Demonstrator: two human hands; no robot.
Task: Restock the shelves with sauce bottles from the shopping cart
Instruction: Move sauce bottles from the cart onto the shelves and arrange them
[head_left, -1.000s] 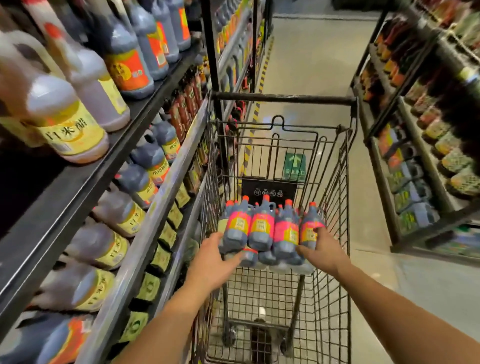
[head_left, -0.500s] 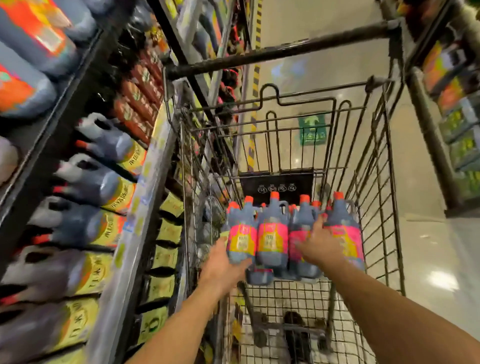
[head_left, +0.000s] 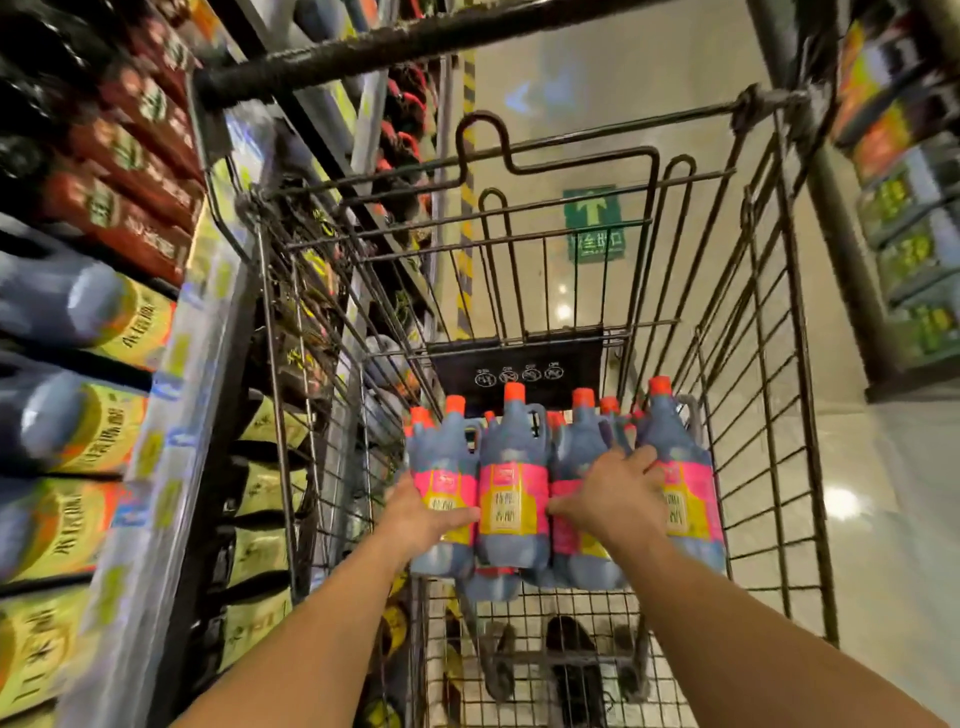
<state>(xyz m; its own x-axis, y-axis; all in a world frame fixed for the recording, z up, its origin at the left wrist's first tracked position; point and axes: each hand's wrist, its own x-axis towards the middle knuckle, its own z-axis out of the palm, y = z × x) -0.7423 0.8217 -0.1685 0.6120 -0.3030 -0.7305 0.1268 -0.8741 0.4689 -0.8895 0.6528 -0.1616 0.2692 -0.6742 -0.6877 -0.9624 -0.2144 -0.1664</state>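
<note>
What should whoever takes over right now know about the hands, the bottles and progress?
Left hand grips the left side of the sauce bottles, thumb across a label.
Right hand grips the right side, fingers spread over two bottles.
The bottles stand upright, bunched together in the shopping cart; whether they rest on its floor is unclear.
Done: both hands have hold; nothing from this bunch is on the shelves at left.
Left: lift them out and shelve them.

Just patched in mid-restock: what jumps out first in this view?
Dark bottles with orange caps and pink-yellow labels sit bunched in the cart, the left hand gripping the leftmost, the right hand gripping one further right. A shelf of yellow-labelled jugs runs along the left.
</note>
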